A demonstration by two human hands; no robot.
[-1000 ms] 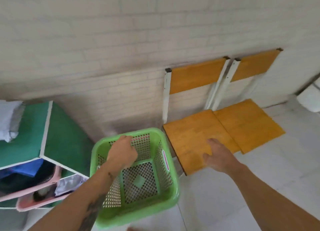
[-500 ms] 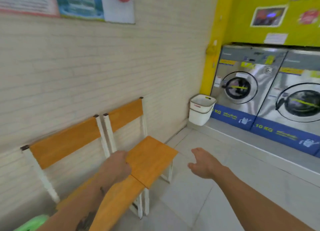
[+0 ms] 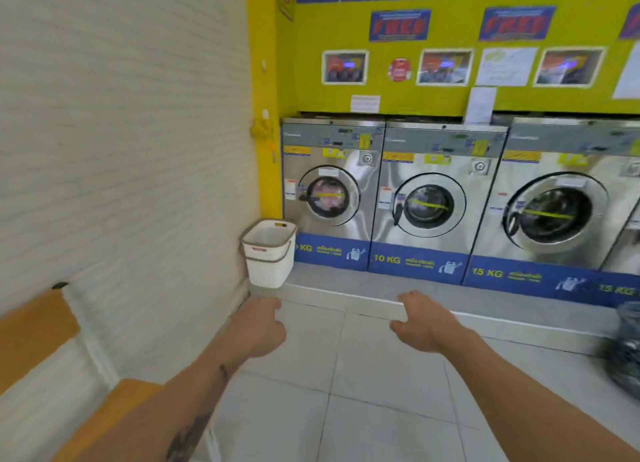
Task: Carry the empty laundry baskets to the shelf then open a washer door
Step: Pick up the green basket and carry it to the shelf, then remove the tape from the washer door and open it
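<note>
A row of steel front-loading washers stands on a raised step ahead. The left washer's round door (image 3: 329, 196) is closed with clothes behind the glass. The middle washer door (image 3: 429, 205) and the right washer door (image 3: 554, 215) are closed too. A white laundry basket (image 3: 269, 253) sits in the corner beside the left washer. My left hand (image 3: 258, 326) is loosely curled with nothing in it, low over the floor. My right hand (image 3: 424, 321) is held out with fingers apart, empty. Both hands are well short of the washers.
An orange-and-white chair (image 3: 38, 326) stands along the brick wall at the left. A dark bag or bin (image 3: 627, 350) sits on the floor at the right edge. The raised step (image 3: 381, 300) runs in front of the washers. Tiled floor lies between.
My left hand let go of the green basket, which is out of view. The view swung right from the shelf and chairs to face the washers; both hands now reach forward empty.
</note>
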